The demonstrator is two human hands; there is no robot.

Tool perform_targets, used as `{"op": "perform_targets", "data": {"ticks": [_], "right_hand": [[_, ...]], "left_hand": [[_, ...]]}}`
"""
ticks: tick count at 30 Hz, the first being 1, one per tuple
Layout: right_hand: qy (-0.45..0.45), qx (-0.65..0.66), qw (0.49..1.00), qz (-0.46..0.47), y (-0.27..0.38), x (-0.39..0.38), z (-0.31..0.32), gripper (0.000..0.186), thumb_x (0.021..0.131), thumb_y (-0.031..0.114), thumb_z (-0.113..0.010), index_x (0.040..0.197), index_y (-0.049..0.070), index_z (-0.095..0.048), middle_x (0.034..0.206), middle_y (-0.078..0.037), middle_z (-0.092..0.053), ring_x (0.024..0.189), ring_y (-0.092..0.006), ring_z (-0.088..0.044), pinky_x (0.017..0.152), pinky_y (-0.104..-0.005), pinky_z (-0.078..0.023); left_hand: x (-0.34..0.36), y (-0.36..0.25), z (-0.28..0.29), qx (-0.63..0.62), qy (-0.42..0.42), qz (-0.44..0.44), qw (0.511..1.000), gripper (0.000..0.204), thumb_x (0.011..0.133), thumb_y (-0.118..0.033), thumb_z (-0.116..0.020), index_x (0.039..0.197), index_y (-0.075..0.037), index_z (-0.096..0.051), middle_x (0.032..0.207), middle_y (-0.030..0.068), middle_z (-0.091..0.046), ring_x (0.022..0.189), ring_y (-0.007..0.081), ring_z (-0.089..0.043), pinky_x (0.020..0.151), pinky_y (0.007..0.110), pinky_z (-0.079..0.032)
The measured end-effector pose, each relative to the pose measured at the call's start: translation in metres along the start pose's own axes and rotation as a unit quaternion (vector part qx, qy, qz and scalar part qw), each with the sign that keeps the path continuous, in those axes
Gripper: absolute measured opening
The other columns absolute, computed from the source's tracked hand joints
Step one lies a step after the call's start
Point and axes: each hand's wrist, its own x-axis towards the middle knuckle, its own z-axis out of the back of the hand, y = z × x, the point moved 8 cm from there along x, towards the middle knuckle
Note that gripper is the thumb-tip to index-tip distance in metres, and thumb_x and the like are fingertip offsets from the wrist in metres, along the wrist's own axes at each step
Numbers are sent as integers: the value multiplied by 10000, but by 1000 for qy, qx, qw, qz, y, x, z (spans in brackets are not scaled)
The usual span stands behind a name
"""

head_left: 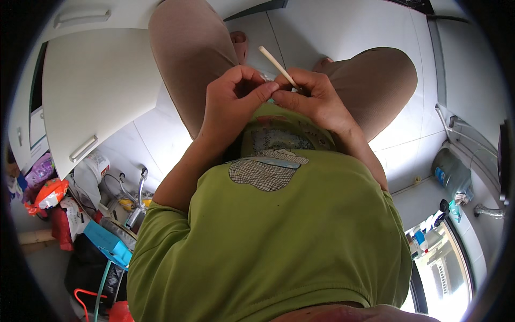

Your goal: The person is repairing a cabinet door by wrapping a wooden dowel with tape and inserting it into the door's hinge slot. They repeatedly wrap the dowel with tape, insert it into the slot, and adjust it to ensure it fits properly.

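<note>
Over my green shirt and between my bent knees, my left hand pinches with thumb and fingertips at something small that is mostly hidden; a bit of white and a bit of green show there. My right hand is closed beside it, thumb close to the left thumb, with a pale wooden stick rising at a slant from its fingers toward the upper left.
A white cabinet door is at left, above a faucet, a blue box and assorted bags. At right are a clear plastic jug and a bright window. White floor tiles lie beneath me.
</note>
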Motion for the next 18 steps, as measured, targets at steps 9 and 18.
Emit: {"op": "perform_targets", "data": {"ticks": [9,18], "right_hand": [[-14,78,997,-21,-11,-2,7,135,863,116,-621,903,-9,-654,732,14,-586,686,-45,-505,613,-209,-413],[-34,17,999,-21,-15,1,11,142,862,133,-628,909,1,-649,726,9,-576,688,-51,-494,617,-220,-408]], "left_hand": [[4,27,-1,-277,19,74,958,166,886,-184,-619,933,-39,-552,815,2,-540,701,94,-487,657,228,-411],[1,25,-9,-158,43,103,981,147,865,-147,-641,939,-33,-584,801,-10,-568,709,60,-496,648,190,-403]]}}
